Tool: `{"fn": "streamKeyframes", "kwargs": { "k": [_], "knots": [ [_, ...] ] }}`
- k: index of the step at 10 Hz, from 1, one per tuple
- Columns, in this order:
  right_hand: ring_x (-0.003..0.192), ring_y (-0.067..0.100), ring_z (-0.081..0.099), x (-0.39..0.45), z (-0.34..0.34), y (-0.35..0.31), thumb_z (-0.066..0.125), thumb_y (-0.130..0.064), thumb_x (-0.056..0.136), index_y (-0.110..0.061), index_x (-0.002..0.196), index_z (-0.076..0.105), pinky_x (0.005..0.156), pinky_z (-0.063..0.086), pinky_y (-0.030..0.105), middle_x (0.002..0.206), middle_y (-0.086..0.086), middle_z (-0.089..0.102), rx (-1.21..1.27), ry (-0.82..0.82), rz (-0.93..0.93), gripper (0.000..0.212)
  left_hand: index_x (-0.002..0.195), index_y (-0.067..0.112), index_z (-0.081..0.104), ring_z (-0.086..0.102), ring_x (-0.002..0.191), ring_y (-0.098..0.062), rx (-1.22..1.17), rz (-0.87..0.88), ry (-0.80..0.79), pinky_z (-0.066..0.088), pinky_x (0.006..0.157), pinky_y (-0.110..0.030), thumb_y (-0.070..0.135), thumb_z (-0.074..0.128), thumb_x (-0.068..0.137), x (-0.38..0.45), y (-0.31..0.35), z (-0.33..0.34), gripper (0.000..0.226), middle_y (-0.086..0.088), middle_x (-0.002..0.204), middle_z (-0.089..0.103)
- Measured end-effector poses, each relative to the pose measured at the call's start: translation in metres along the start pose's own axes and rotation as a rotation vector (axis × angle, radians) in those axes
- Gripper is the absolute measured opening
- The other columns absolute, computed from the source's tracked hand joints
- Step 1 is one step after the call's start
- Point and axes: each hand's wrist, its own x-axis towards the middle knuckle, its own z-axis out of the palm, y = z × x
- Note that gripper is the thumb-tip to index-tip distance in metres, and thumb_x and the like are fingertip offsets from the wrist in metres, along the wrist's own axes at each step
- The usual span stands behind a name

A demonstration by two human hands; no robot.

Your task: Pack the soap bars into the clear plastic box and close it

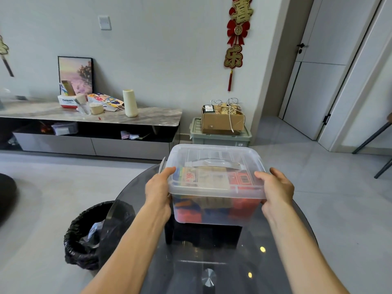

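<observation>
The clear plastic box point(216, 213) stands on the dark round glass table point(212, 262), its lid point(214, 158) lying on top. Through the walls I see several boxed soap bars point(241, 205) in red, blue and tan wrappers. My left hand point(159, 187) grips the box's left side, thumb on the lid's edge. On the opposite side, my right hand point(275, 187) clasps the box the same way. A side latch point(162, 165) on the left sticks out, unfastened. The right latch is hidden behind my right hand.
A black-lined waste bin point(84, 236) stands on the floor left of the table. Beyond are a low TV cabinet point(91, 117) with clutter, a green crate point(220, 139) bearing a cardboard box, and chair legs point(373, 141) at far right.
</observation>
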Motion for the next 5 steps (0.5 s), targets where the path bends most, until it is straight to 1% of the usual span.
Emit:
{"fn": "streamKeyframes", "kwargs": {
  "k": [1, 2, 3, 4, 5],
  "knots": [
    [0.080, 0.027, 0.070, 0.000, 0.002, 0.002, 0.074, -0.001, 0.068, -0.016, 0.115, 0.066, 0.073, 0.059, 0.041, 0.095, 0.004, 0.071, -0.002, 0.011, -0.032, 0.050, 0.067, 0.023, 0.074, 0.066, 0.057, -0.013, 0.087, 0.144, -0.007, 0.052, 0.048, -0.026, 0.010, 0.068, 0.080, 0.000, 0.000, 0.002, 0.019, -0.002, 0.076, 0.072],
    [0.078, 0.024, 0.071, 0.004, 0.002, 0.004, 0.075, -0.002, 0.067, -0.018, 0.111, 0.069, 0.072, 0.059, 0.040, 0.094, 0.001, 0.072, 0.018, 0.021, -0.061, 0.047, 0.062, 0.040, 0.075, 0.067, 0.068, -0.010, 0.251, 0.327, -0.042, 0.055, 0.067, -0.034, 0.013, 0.060, 0.084, 0.000, 0.003, 0.001, 0.038, 0.010, 0.070, 0.074],
    [0.073, 0.020, 0.071, 0.006, 0.001, 0.006, 0.075, -0.004, 0.066, -0.021, 0.104, 0.072, 0.069, 0.059, 0.036, 0.086, -0.005, 0.073, -0.012, 0.027, -0.072, 0.042, 0.071, 0.036, 0.077, 0.069, 0.075, -0.020, 0.358, 0.389, -0.046, 0.056, 0.070, -0.039, 0.017, 0.056, 0.081, 0.000, 0.001, 0.002, 0.030, 0.000, 0.080, 0.075],
    [0.063, 0.019, 0.069, 0.002, -0.002, 0.002, 0.071, -0.012, 0.068, -0.024, 0.068, 0.071, 0.062, 0.059, 0.037, 0.064, -0.008, 0.072, -0.178, -0.008, -0.163, 0.012, 0.086, 0.031, 0.077, 0.069, 0.089, -0.028, 0.528, 0.445, -0.053, 0.056, 0.081, -0.051, 0.028, 0.055, 0.078, 0.003, 0.007, -0.005, 0.024, 0.000, 0.085, 0.076],
    [0.071, 0.022, 0.067, 0.003, -0.001, -0.012, 0.066, -0.031, 0.069, -0.019, 0.071, 0.069, 0.064, 0.055, 0.041, 0.070, -0.001, 0.071, -0.352, 0.005, -0.221, 0.012, 0.106, 0.035, 0.072, 0.066, 0.102, -0.023, 0.703, 0.502, -0.023, 0.052, 0.089, -0.048, 0.041, 0.056, 0.079, 0.008, 0.019, -0.009, 0.032, 0.005, 0.104, 0.075]
  ]
}}
